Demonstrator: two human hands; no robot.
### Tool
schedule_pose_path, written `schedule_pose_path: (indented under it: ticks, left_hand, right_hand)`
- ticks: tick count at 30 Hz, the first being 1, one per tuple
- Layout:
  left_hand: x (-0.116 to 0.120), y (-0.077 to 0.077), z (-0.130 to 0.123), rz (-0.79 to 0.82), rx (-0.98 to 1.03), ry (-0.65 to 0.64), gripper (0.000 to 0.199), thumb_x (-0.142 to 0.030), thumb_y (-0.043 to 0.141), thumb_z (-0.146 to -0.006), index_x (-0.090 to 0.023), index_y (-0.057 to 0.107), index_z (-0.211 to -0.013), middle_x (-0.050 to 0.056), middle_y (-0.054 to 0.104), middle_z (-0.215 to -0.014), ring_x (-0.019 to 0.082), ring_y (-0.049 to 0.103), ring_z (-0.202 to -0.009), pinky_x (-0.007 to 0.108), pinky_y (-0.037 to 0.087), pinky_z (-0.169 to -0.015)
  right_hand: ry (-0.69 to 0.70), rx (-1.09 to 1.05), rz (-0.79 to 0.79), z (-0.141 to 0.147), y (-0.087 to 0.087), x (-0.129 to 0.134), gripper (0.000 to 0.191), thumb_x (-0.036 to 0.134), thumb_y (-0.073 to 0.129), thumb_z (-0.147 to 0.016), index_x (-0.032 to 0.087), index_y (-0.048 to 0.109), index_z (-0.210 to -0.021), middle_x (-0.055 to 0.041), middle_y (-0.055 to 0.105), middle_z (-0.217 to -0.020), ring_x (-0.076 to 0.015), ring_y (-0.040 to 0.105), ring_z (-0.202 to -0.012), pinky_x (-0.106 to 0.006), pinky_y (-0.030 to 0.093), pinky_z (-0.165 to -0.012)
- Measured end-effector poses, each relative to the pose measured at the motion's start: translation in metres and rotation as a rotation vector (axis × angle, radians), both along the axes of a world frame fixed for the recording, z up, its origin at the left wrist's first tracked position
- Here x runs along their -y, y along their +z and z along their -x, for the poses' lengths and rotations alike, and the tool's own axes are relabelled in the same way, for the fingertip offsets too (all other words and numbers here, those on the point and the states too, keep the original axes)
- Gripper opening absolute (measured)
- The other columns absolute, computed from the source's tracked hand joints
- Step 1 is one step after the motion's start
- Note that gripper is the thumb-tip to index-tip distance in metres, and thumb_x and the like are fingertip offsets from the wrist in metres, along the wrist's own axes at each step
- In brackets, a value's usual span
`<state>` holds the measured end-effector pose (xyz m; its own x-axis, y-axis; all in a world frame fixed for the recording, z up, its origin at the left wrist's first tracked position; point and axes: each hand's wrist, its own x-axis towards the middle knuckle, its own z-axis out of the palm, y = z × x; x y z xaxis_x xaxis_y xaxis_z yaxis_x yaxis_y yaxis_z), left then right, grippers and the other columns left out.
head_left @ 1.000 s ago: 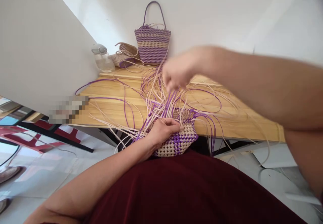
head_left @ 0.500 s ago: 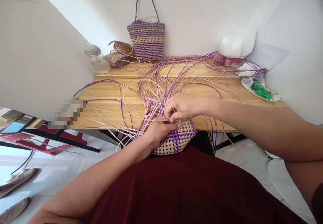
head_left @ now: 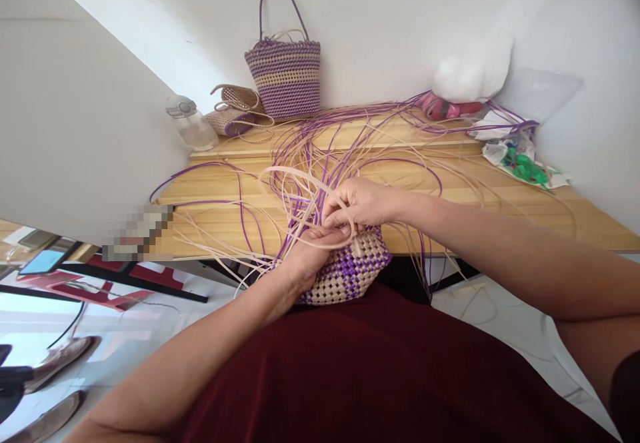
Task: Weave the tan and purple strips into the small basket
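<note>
A partly woven basket point(head_left: 345, 273) in beige and purple rests at the table's front edge, against my lap. My left hand point(head_left: 313, 253) grips its left upper side, thumb on the weave. Just above, my right hand point(head_left: 357, 203) is closed in a pinch at the rim, close to the left fingertips. A beige strand point(head_left: 300, 171) arcs up in a loop over both hands and comes down on the front of the weave. Long loose purple and beige strands point(head_left: 320, 156) fan out from the basket across the table. The exact pinch point is partly hidden by fingers.
A finished purple-and-beige handbag point(head_left: 285, 80) stands by the wall, beside small woven pieces point(head_left: 235, 113) and a clear bottle point(head_left: 193, 126). At the back right lie a white bag point(head_left: 470, 73), pink strapping point(head_left: 445, 108) and green scraps point(head_left: 525, 166). Another person's shoes point(head_left: 63, 363) show at lower left.
A beige strand now stands up in a wide loop around my hands. My right hand has shifted slightly up and left, while my left hand keeps its hold on the basket.
</note>
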<state>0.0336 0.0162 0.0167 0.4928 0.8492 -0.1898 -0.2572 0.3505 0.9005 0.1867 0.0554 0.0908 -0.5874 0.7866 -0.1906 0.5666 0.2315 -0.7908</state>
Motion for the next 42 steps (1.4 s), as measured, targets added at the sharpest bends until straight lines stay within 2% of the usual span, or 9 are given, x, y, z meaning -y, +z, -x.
schedule_pose_path:
  ticks: [3, 6, 8, 16, 23, 28, 32, 36, 42]
  left_hand:
    - [-0.001, 0.002, 0.002, 0.056, -0.062, 0.004, 0.019, -0.03, 0.08, -0.067, -0.013, 0.073, -0.072, 0.004, 0.07, -0.072, 0.014, 0.061, -0.07, 0.028, 0.045, -0.075]
    - [-0.003, 0.001, 0.006, 0.084, -0.095, -0.007, 0.021, -0.03, 0.08, -0.065, -0.012, 0.072, -0.071, 0.005, 0.071, -0.074, 0.015, 0.061, -0.069, 0.028, 0.044, -0.072]
    - [-0.003, 0.001, 0.008, 0.082, -0.102, -0.01, 0.023, -0.031, 0.082, -0.063, -0.012, 0.072, -0.073, 0.005, 0.071, -0.075, 0.015, 0.06, -0.07, 0.027, 0.044, -0.072]
    - [0.001, -0.005, 0.008, -0.024, -0.098, -0.024, 0.024, -0.035, 0.081, -0.067, -0.014, 0.074, -0.078, 0.002, 0.067, -0.071, 0.011, 0.055, -0.067, 0.025, 0.04, -0.068]
    - [0.001, -0.005, 0.005, -0.04, -0.134, 0.011, 0.023, -0.033, 0.081, -0.065, -0.014, 0.074, -0.075, 0.002, 0.066, -0.069, 0.011, 0.054, -0.066, 0.025, 0.039, -0.066]
    - [-0.003, -0.004, 0.008, 0.063, -0.141, -0.004, 0.021, -0.031, 0.081, -0.062, -0.014, 0.071, -0.069, 0.002, 0.065, -0.066, 0.011, 0.054, -0.063, 0.025, 0.039, -0.064]
    - [-0.003, -0.009, 0.011, -0.045, -0.167, -0.057, 0.018, -0.031, 0.078, -0.067, -0.015, 0.074, -0.073, 0.001, 0.063, -0.067, 0.01, 0.051, -0.062, 0.024, 0.038, -0.064]
    - [-0.001, -0.01, 0.014, -0.109, -0.232, -0.033, 0.019, -0.036, 0.077, -0.069, -0.018, 0.075, -0.075, 0.001, 0.065, -0.071, 0.011, 0.052, -0.065, 0.025, 0.039, -0.064]
    - [0.0, -0.008, 0.015, -0.272, -0.282, -0.024, 0.021, -0.04, 0.075, -0.071, -0.019, 0.077, -0.075, 0.002, 0.07, -0.075, 0.014, 0.057, -0.069, 0.026, 0.043, -0.07]
  right_hand:
    - [-0.01, 0.041, -0.113, 0.0, 0.011, 0.007, 0.019, 0.031, 0.057, -0.086, 0.016, 0.069, -0.084, 0.004, 0.059, -0.057, -0.0073, 0.052, -0.048, -0.021, 0.034, -0.049]
    - [-0.031, 0.227, -0.419, -0.007, 0.021, 0.02, 0.03, 0.035, 0.058, -0.085, 0.015, 0.064, -0.064, 0.0027, 0.055, -0.054, -0.0062, 0.045, -0.05, -0.023, 0.027, -0.05]
    - [-0.043, 0.359, -0.48, -0.014, 0.023, 0.03, 0.032, 0.033, 0.059, -0.083, 0.015, 0.061, -0.057, 0.0024, 0.053, -0.052, -0.0063, 0.042, -0.049, -0.025, 0.025, -0.049]
    - [-0.106, 0.345, -0.194, -0.027, 0.007, 0.027, 0.025, 0.035, 0.055, -0.08, 0.017, 0.072, -0.077, 0.0009, 0.063, -0.066, -0.0096, 0.05, -0.057, -0.023, 0.031, -0.051]
    - [-0.172, 0.161, -0.134, -0.027, -0.006, 0.025, 0.017, 0.03, 0.06, -0.078, 0.015, 0.067, -0.079, 0.0012, 0.06, -0.069, -0.0094, 0.049, -0.061, -0.022, 0.036, -0.056]
    - [-0.146, -0.07, -0.318, -0.024, -0.019, 0.032, 0.016, 0.029, 0.057, -0.085, 0.016, 0.066, -0.083, 0.0007, 0.063, -0.076, -0.011, 0.054, -0.071, -0.024, 0.041, -0.068]
    - [-0.243, 0.19, -0.598, -0.021, -0.027, 0.046, 0.012, 0.024, 0.057, -0.087, 0.018, 0.067, -0.088, -0.0018, 0.067, -0.082, -0.015, 0.056, -0.076, -0.029, 0.039, -0.073]
    - [-0.335, 0.269, -0.916, -0.022, -0.028, 0.076, 0.015, 0.03, 0.06, -0.089, 0.019, 0.069, -0.084, -0.006, 0.069, -0.097, -0.0225, 0.054, -0.101, -0.038, 0.032, -0.095]
    - [-0.405, 0.225, -0.991, -0.018, -0.046, 0.105, 0.01, 0.031, 0.065, -0.087, 0.023, 0.071, -0.083, -0.0026, 0.072, -0.093, -0.0225, 0.055, -0.101, -0.043, 0.025, -0.095]
